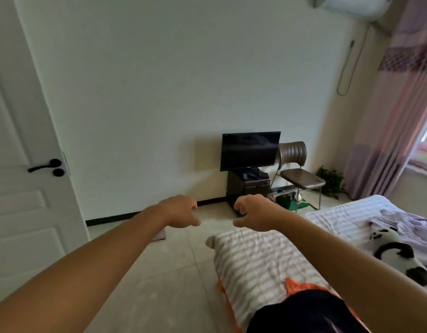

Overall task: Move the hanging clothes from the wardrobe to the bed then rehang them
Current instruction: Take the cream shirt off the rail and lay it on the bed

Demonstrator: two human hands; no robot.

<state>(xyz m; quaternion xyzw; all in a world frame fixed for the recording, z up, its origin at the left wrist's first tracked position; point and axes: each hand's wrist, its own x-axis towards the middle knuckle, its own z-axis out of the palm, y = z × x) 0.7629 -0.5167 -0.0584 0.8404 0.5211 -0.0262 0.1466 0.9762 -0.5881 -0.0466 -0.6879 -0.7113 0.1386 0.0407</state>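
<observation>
While both my arms reach out level over the floor, my left hand [181,211] and right hand [253,212] hang loosely curled, holding nothing; the dark garment [303,311] on the bed [251,258] lies below and behind my right fingers, nearer that hand; the wardrobe is out of view.

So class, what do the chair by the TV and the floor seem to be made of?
Chair: seat and ribbed back look like brown padded leatherette with a soft sheen, on thin shiny metal legs. Floor: probably glazed ceramic tile, pale beige, with straight grout lines and a dull reflection.
</observation>
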